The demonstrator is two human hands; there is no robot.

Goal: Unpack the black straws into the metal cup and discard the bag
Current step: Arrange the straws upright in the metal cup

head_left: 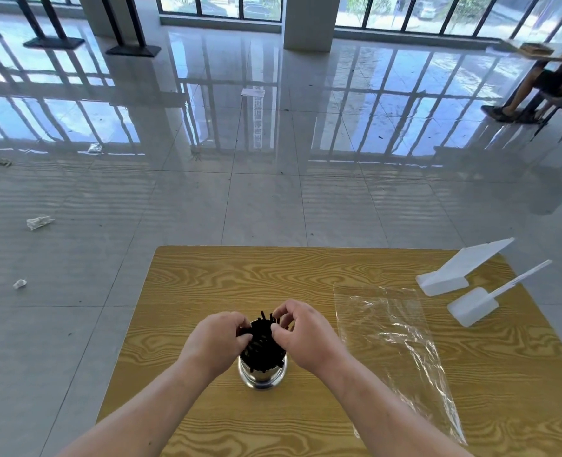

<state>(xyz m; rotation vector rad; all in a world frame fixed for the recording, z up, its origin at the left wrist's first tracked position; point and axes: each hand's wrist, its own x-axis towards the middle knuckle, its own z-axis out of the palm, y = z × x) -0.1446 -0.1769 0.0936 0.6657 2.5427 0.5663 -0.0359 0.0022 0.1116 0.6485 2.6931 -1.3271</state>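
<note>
Both forearms reach in from the near edge over the wooden table (pixel 207 285), meeting at the metal cup (pixel 262 377), which stands upright near the middle of the tabletop. From the cup rises a bundle of black straws (pixel 262 338), their tops spreading unevenly above its rim. On the left side of the bundle, the left hand (pixel 217 341) curls its fingers against the straw tops; on the right side, the right hand (pixel 301 334) does the same, with thumb and forefinger pinched on a few straw ends. Each hand is closed on the straws rather than spread open.

Right of the cup, well clear of it, the clear plastic bag (pixel 395 344) lies flat and empty on the wood, running from the table's near right edge toward the far side. Beyond the bag, at the far right corner, two white plastic scoops (pixel 470 305) rest with their handles pointing away.

Past the table stretches a glossy tiled floor (pixel 273 199) with several crumpled paper scraps (pixel 39 222) to the cup's far left. Farther off stand tall windows, and a seated person's legs (pixel 520 97) show at the far right.
</note>
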